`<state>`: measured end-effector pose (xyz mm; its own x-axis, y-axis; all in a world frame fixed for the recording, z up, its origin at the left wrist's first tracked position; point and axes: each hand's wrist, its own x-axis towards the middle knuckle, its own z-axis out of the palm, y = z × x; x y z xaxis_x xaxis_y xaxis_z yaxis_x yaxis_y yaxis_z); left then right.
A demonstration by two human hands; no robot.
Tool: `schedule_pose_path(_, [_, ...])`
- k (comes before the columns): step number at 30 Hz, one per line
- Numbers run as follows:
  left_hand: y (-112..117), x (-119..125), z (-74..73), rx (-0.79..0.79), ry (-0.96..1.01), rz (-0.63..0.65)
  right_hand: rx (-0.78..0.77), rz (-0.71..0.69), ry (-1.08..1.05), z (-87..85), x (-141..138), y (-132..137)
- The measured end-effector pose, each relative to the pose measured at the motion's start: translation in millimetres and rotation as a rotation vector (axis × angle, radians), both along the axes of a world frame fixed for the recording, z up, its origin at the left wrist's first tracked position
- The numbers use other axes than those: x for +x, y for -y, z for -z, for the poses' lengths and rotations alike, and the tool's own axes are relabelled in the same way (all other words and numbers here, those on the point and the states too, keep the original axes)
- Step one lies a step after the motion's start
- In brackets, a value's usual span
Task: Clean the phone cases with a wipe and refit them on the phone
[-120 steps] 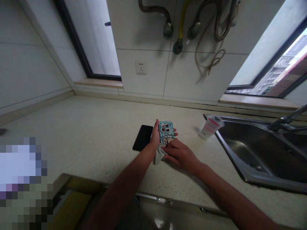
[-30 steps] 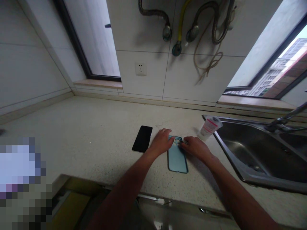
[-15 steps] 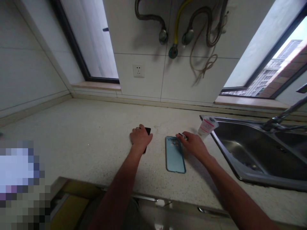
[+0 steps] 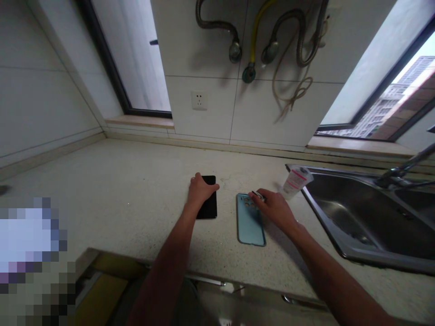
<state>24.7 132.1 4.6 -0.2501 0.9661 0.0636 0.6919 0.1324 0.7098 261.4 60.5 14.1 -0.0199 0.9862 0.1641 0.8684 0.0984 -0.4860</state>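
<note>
A black smartphone (image 4: 209,209) lies on the counter with its dark, glossy face up. My left hand (image 4: 199,191) spans its upper part, thumb at the right edge and fingers by the left edge, which the hand partly hides. To its right rests a light-blue phone case (image 4: 250,226) with camera cut-outs at the top. My right hand (image 4: 274,206) is closed at the case's upper right corner. Between its thumb and fingers is a small dark-and-white object (image 4: 258,195), too small to name.
A clear plastic cup with pink print (image 4: 296,180) leans by the rim of the steel sink (image 4: 331,235) on the right. Hoses (image 4: 253,40) and a socket (image 4: 199,100) are on the wall behind. The pale counter (image 4: 152,181) extends left.
My left hand has turned and its thumb has spread to the phone's right edge. Much more of the phone's black face shows. My right hand stays beside the case.
</note>
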Motion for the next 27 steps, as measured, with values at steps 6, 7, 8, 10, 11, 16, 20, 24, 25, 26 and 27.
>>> schedule_pose_path(6, [-1, 10, 3.3, -0.186, 0.917, 0.165, 0.018, -0.068, -0.059, -1.0, -2, 2])
schedule_pose_path(7, [-1, 14, 4.1, -0.238, 1.03, 0.187, 0.017, -0.106, -0.104, -1.1, -4, 3])
schedule_pose_path(8, [0, 17, 5.1, -0.293, 1.121, 0.19, 0.008, -0.154, -0.16, -1.0, -5, 3])
schedule_pose_path(10, [2, 25, 7.4, -0.389, 1.256, 0.164, -0.008, -0.253, -0.293, -0.1, -10, 6])
schedule_pose_path(11, [3, 28, 8.8, -0.425, 1.303, 0.152, -0.015, -0.293, -0.357, 0.7, -14, 7])
schedule_pose_path(16, [9, 41, 13.7, -0.35, 1.348, 0.155, -0.05, -0.345, -0.541, 5.9, -30, 13])
schedule_pose_path(20, [11, 45, 10.5, -0.43, 1.423, 0.169, -0.235, -0.239, -0.713, 5.8, -34, 15])
schedule_pose_path(24, [12, 42, 1.1, -0.527, 1.613, 0.251, -0.341, -0.112, -0.927, 5.5, -33, 14])
schedule_pose_path(25, [13, 42, -1.0, -0.514, 1.657, 0.293, -0.344, -0.111, -0.964, 6.0, -33, 13])
schedule_pose_path(26, [15, 42, -2.5, -0.504, 1.696, 0.33, -0.348, -0.118, -0.997, 6.7, -34, 14])
schedule_pose_path(27, [16, 42, -3.4, -0.505, 1.731, 0.359, -0.354, -0.129, -1.024, 7.5, -35, 14])
